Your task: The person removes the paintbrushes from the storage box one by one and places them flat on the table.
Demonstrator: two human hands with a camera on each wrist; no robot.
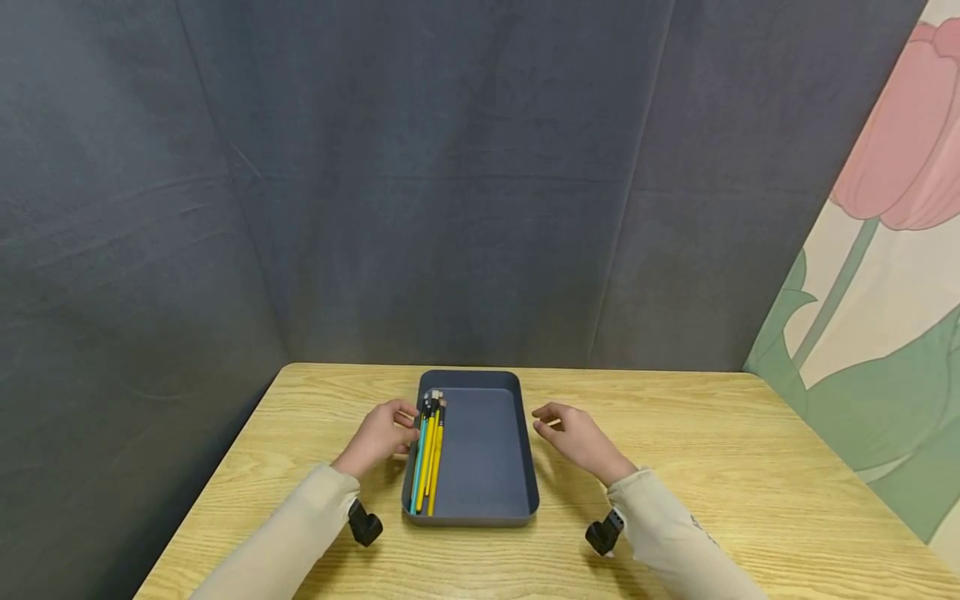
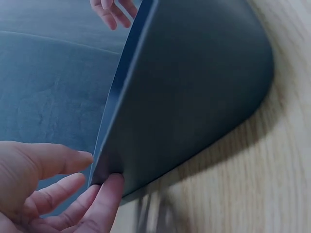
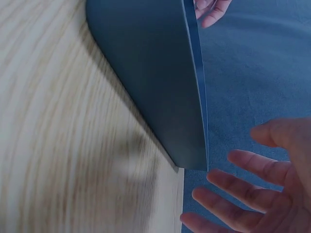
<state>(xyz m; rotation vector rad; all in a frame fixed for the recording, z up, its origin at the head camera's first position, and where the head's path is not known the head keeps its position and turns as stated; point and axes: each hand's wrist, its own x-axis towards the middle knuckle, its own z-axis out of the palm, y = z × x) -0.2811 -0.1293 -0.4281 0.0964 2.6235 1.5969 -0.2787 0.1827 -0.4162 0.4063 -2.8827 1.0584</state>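
Two pale cloth sleeves, cut off by the bottom edge, lead in to bare hands. Left hand (image 1: 382,432): loosely bent, fingertips at the tray's side; how firmly they touch is hard to tell. Right hand (image 1: 576,437): relaxed, holding nothing, just off the other side. Between them sits the tray (image 1: 483,458), smooth, dark, round-cornered, flat on the wood-grained tabletop (image 1: 705,467). Slim brushes (image 1: 430,454), yellow and turquoise, lie along its left wall, pale bristles at the far end, overlapping too closely to count. Both wrist views hide them, yet reveal the tray's plain outer wall and separated fingers. Beyond hangs creased dark cloth (image 1: 450,183); right, a painted tulip (image 1: 892,142), cropped.
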